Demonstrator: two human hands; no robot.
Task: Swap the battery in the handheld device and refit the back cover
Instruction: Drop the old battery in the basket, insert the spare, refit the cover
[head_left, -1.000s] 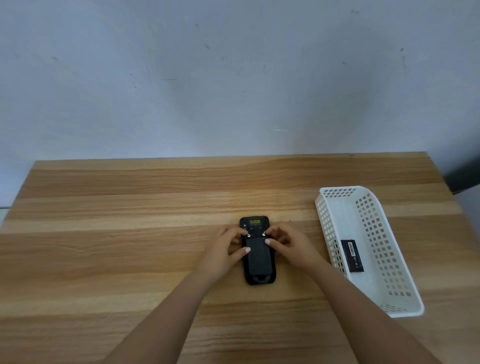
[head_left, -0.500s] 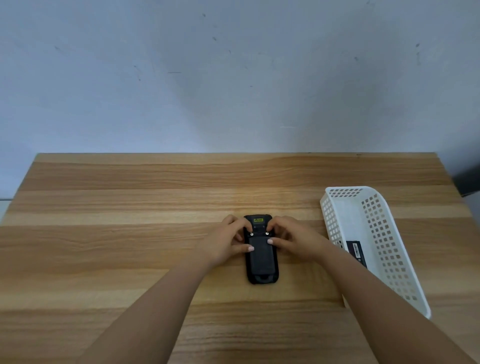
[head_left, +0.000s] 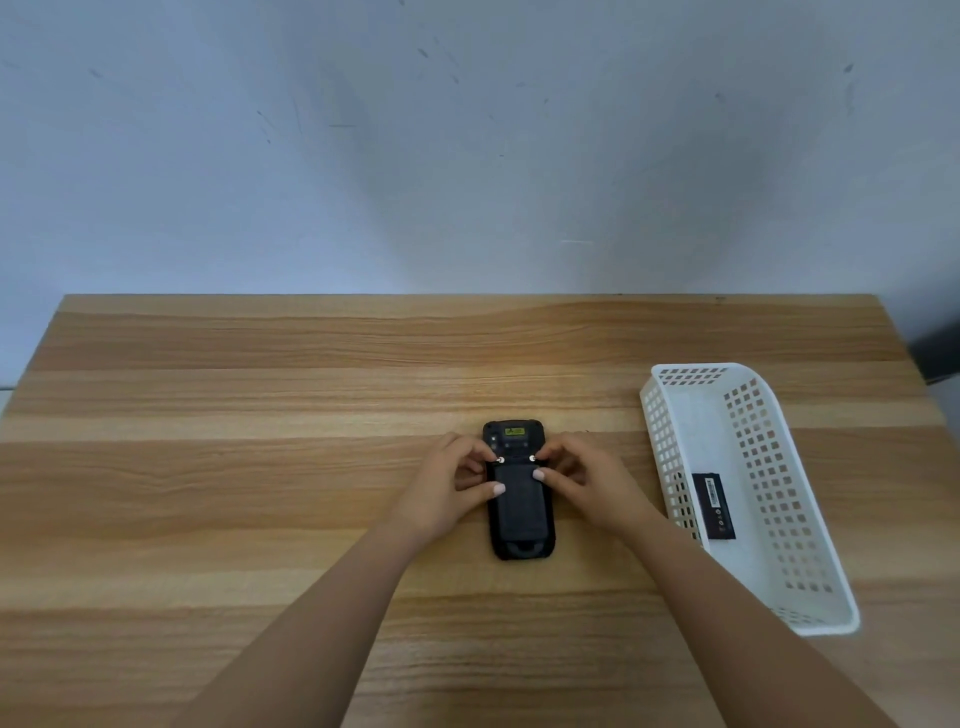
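Note:
A black handheld device (head_left: 521, 514) lies face down in the middle of the wooden table (head_left: 260, 467), its back cover in place. Two small silver fasteners sit side by side near the cover's top edge. My left hand (head_left: 449, 480) rests against the device's left side, fingertips at the left fastener and thumb on the cover. My right hand (head_left: 582, 475) mirrors it on the right side, fingertips at the right fastener. A black battery (head_left: 713, 505) with a white label lies inside the white basket (head_left: 810, 519) at the right.
The perforated white basket stands lengthwise near the table's right edge, about a hand's width from my right forearm. A pale wall rises behind the table's far edge. A dark object (head_left: 940, 353) shows past the table's right corner.
Both hands stay on the device's upper end with only slight finger shifts at the two fasteners. The view has shifted a little; the device has not moved on the table.

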